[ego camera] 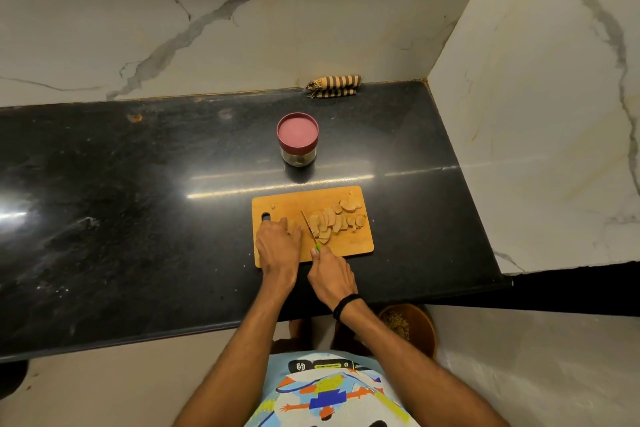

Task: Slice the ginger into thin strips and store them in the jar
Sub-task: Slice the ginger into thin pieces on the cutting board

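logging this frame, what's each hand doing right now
Left hand: holds the ginger piece down on the cutting board.
Right hand: grips the knife.

Ginger slices (pixel 332 220): pale tan, flat, overlapping in a loose row, centre-right of frame on wooden cutting board (pixel 349 243). Uncut ginger piece (pixel 294 226) just left; knife (pixel 309 226) blade between them. Jar (pixel 298 139): clear glass, dark-red lid on, upright, above the board, apart from it.

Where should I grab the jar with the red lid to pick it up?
Hold the jar round its glass body, just under the lid, coming from the side. It stands upright and is round, with bare counter on both sides.
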